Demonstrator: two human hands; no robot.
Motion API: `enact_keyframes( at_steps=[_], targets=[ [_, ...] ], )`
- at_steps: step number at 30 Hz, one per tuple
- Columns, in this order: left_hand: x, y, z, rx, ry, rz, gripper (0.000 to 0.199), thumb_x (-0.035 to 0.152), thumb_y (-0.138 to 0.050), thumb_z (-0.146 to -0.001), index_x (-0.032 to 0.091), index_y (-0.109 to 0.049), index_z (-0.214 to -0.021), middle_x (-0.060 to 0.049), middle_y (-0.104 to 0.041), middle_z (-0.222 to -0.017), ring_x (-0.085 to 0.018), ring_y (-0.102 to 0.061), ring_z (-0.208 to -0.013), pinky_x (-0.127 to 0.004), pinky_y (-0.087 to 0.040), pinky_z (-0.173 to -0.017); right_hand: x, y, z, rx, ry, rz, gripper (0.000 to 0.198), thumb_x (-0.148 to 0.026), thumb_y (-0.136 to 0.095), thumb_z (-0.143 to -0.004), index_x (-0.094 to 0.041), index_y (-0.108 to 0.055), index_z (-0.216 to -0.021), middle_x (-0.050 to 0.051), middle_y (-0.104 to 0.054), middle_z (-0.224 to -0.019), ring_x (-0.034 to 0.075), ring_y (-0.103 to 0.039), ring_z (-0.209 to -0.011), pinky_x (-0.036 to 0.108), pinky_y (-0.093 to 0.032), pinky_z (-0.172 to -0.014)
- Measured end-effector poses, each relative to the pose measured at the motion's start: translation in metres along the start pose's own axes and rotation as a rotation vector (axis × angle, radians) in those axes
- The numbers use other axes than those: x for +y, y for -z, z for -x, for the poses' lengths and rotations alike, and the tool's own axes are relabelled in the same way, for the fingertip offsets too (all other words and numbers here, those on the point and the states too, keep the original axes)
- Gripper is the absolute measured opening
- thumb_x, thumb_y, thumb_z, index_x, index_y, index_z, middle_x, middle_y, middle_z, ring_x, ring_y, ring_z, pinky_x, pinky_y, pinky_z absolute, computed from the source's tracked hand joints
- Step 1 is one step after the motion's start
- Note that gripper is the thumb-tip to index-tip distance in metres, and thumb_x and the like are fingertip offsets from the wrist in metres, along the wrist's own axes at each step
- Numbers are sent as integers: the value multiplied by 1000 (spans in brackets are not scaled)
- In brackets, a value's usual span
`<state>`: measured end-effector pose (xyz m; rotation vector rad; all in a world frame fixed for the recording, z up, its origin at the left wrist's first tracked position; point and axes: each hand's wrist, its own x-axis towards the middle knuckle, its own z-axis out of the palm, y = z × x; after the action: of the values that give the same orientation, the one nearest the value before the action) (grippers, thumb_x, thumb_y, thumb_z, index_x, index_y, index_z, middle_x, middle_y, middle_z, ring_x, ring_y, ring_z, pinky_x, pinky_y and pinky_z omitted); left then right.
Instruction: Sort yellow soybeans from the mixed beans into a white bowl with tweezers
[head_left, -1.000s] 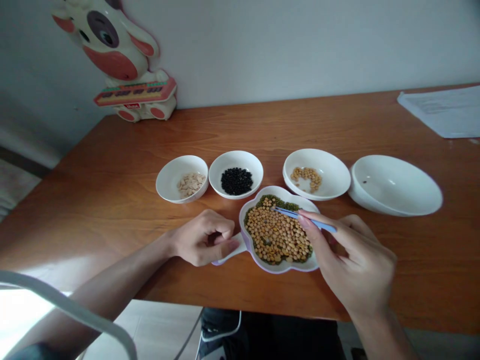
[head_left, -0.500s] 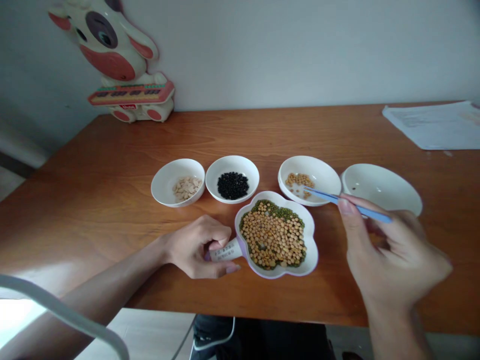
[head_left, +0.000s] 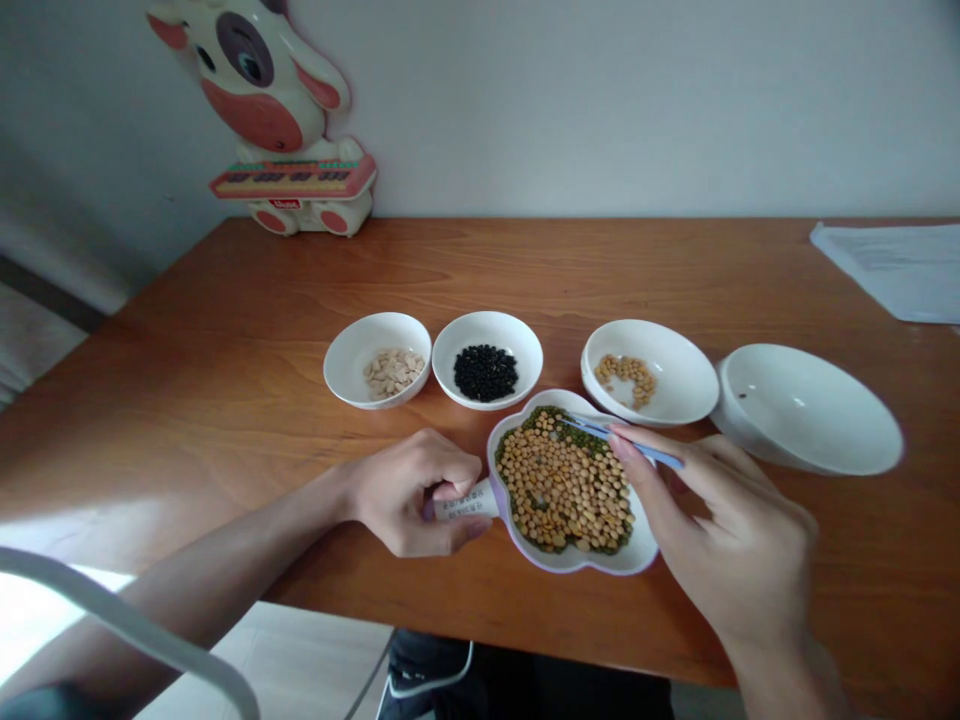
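Observation:
My left hand (head_left: 420, 495) is closed around the short labelled handle of a white, flower-shaped dish (head_left: 646, 550) with a purple rim. Yellow soybeans (head_left: 559, 480) fill much of it, with small green beans (head_left: 547, 415) showing around the edges. Pinched in my right hand (head_left: 720, 530) is a pair of blue tweezers (head_left: 645, 452), its tips over the dish's far edge by the green beans. Whether the tips hold a bean is too small to tell. Behind the dish, a white bowl (head_left: 690, 380) contains some soybeans (head_left: 630, 378).
To the left stand a bowl (head_left: 341, 365) of pale flat seeds and a bowl (head_left: 525, 335) of black beans. A larger white bowl (head_left: 840, 410) at right has one dark speck inside. A cow toy keyboard (head_left: 292, 180) and papers (head_left: 900, 265) lie at the back.
My right hand has moved left and toward me, bringing the tweezers from the soybean bowl to the flower-shaped dish. My left hand keeps its hold; the whole view has shifted slightly.

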<state>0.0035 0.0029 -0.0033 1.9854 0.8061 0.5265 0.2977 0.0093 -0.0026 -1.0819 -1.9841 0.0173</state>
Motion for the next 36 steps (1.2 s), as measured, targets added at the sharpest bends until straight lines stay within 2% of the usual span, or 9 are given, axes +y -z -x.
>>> enact_keyframes(
  at_steps=[8, 14, 17, 20, 21, 24, 29, 32, 36],
  targets=[
    [-7, -3, -2, 29, -174, 22, 43, 16, -67, -83, 25, -27, -71, 9, -37, -60, -10, -32, -51, -28, -25, -50, 0, -4, 3, 20, -13, 29, 18, -16, -76, -94, -17, -78, -112, 5, -80, -88, 13, -70, -71, 26, -52, -61],
    [-9, -3, -1, 19, -187, 11, 44, 14, -66, -83, 25, -25, -73, 8, -35, -63, -10, -30, -54, -29, -24, -52, -1, -4, 2, 34, -3, 35, 22, -13, -77, -92, -20, -77, -113, 3, -82, -93, 12, -69, -71, 26, -54, -68],
    [-9, -3, -1, 22, -189, 6, 44, 13, -66, -83, 25, -25, -74, 9, -34, -63, -10, -29, -55, -29, -24, -53, -1, 1, 7, 66, 9, 41, 32, -9, -79, -89, -23, -77, -118, 1, -83, -94, 12, -66, -68, 28, -54, -68],
    [-9, -2, 0, 29, -196, 1, 44, 12, -67, -83, 25, -25, -74, 9, -36, -63, -10, -30, -54, -29, -25, -53, 4, 6, 18, 196, -52, 86, 50, -5, -81, -85, -32, -76, -126, -1, -82, -93, 15, -68, -70, 30, -53, -65],
    [-8, -2, 0, 31, -196, -2, 44, 12, -67, -83, 25, -25, -74, 9, -36, -63, -10, -30, -54, -29, -24, -53, 7, 6, 23, 293, -89, 91, 53, -6, -82, -83, -35, -76, -127, -1, -81, -88, 17, -69, -72, 31, -52, -65],
    [-7, -2, -1, 29, -194, -11, 44, 12, -66, -84, 25, -25, -74, 9, -35, -63, -10, -29, -55, -29, -24, -53, 16, 6, 33, 507, -225, 117, 45, -12, -82, -85, -36, -79, -123, 2, -79, -86, 21, -70, -76, 36, -52, -69],
    [-9, -2, 0, 30, -205, -33, 42, 12, -64, -83, 25, -25, -75, 9, -33, -64, -10, -28, -55, -30, -23, -54, 18, 5, 35, 471, -377, 99, 25, -22, -78, -92, -29, -81, -115, 6, -80, -95, 21, -69, -76, 37, -52, -70],
    [-9, -2, 1, 29, -195, -49, 42, 12, -64, -83, 25, -25, -75, 9, -33, -64, -10, -28, -55, -30, -23, -54, 12, 7, 32, 432, -295, 25, 25, -16, -78, -90, -28, -80, -113, 3, -80, -93, 17, -69, -73, 33, -52, -65],
    [-9, -2, 0, 25, -216, -34, 42, 12, -63, -83, 25, -25, -75, 9, -35, -64, -10, -28, -54, -29, -24, -53, 4, 9, 29, 204, -123, 38, 30, -8, -79, -88, -26, -78, -112, 1, -81, -91, 13, -67, -68, 29, -53, -63]
  ],
)
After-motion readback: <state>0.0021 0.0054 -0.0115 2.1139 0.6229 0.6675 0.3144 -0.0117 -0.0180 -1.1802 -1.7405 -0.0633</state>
